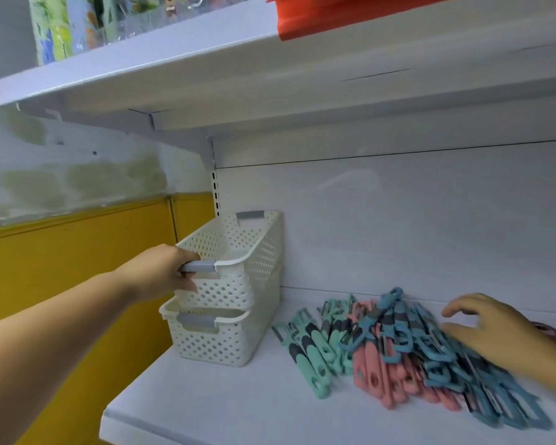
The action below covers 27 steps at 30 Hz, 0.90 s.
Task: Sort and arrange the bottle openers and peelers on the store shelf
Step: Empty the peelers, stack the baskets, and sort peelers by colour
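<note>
The left hand is clamped on the upper basket handle, left of the pile of tools; the nearer right hand, fingers apart, seems to rest on its blurred blue end.

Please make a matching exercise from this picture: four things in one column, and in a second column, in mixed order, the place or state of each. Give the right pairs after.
Things
1. upper basket
2. lower basket
3. mint green tools
4. right hand

Places or states
A. left end of the pile
B. standing on the shelf
C. fingers spread over the blue tools
D. gripped at its grey handle by the left hand

Pairs: 1-D, 2-B, 3-A, 4-C
</note>
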Each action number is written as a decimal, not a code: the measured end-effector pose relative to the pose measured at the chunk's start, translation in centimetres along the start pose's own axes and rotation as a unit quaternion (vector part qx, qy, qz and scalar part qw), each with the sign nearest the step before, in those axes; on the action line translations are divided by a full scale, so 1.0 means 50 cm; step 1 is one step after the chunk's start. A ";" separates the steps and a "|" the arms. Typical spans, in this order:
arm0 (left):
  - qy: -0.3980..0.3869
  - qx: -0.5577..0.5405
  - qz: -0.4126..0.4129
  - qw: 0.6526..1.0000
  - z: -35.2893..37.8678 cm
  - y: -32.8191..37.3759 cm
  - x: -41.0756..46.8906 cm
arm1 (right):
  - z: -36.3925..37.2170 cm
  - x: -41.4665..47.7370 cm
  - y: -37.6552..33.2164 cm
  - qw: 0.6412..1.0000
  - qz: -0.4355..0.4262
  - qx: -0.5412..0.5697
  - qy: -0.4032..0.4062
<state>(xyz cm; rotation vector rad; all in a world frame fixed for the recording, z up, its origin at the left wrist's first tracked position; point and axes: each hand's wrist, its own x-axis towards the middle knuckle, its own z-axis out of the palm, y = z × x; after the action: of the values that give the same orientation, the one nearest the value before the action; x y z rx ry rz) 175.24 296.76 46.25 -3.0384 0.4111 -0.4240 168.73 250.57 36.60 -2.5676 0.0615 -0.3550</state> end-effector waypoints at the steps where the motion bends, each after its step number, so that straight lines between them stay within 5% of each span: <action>1: -0.005 0.007 -0.001 1.000 -0.006 -0.002 0.003 | -0.001 0.000 0.011 1.000 0.009 0.003 0.002; 8: -0.068 0.062 -0.006 0.996 -0.017 -0.005 0.007 | 0.008 -0.003 0.049 0.999 0.050 -0.014 -0.009; 13: -0.159 -0.013 -0.032 0.987 -0.015 0.032 0.006 | 0.028 -0.016 0.057 0.996 0.087 0.006 -0.036; 18: -0.009 -0.065 0.062 0.996 -0.020 0.171 -0.010 | 0.072 -0.035 0.067 0.988 0.116 0.103 0.012; 27: -0.006 -0.170 0.257 0.951 0.117 0.489 -0.026 | 0.076 -0.043 0.119 0.950 0.150 0.231 0.146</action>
<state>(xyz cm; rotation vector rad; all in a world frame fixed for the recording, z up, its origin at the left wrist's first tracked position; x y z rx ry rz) 169.44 273.58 38.29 -3.0573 1.3565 -0.3247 167.81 247.69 29.86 -1.9891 0.4227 -0.5561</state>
